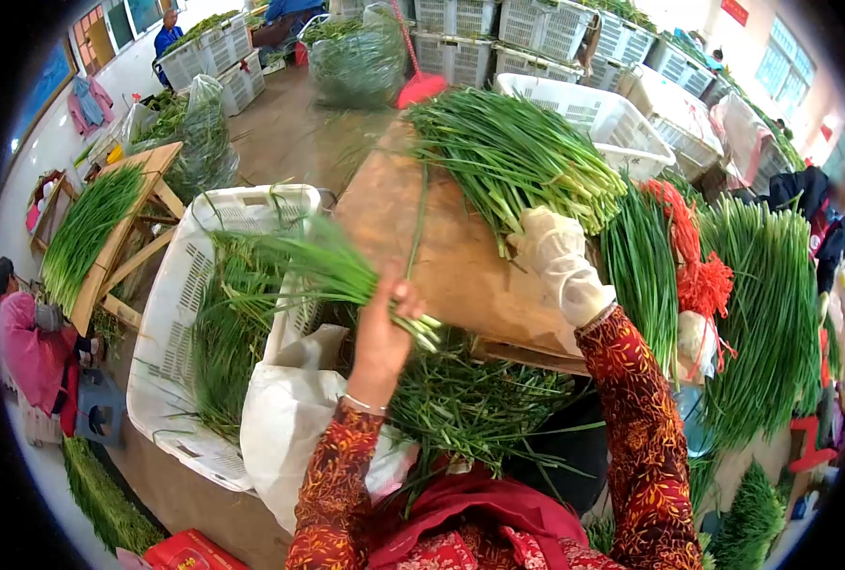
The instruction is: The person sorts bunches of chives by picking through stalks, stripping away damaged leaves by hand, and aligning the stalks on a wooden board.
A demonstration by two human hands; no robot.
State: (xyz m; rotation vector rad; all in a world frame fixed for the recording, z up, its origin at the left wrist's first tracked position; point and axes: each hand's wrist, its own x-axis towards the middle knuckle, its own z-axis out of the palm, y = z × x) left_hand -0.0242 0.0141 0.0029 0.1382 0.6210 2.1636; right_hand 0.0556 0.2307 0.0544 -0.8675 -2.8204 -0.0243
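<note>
The person's left hand (381,328), bare, is closed around a small bunch of green chives (327,271), gripping it near the pale root ends so that the leaves fan out up and to the left over the white plastic crate (170,313). The right hand (560,261), in a whitish glove, reaches into the big heap of chives (512,157) lying on the brown wooden counter (446,256); its fingers look curled into the stalks at the near edge of the heap, though how much they have caught I cannot tell. Trimmings (460,399) lie in a loose tangle below the counter's edge, just above the person's lap, and a white bag (294,418) sits between the crate and the left forearm. A clump of red ties (698,271) hangs to the right, beside more chives (774,313) laid out in a long sheet. To my eye, doing this well means keeping the root ends level in the left grip, not squeezing so hard that the stalks bruise, and drawing only a few stalks out of the heap at once so the rest do not slide off the tilted counter. Another person in pink (33,347) works at the far left.
</note>
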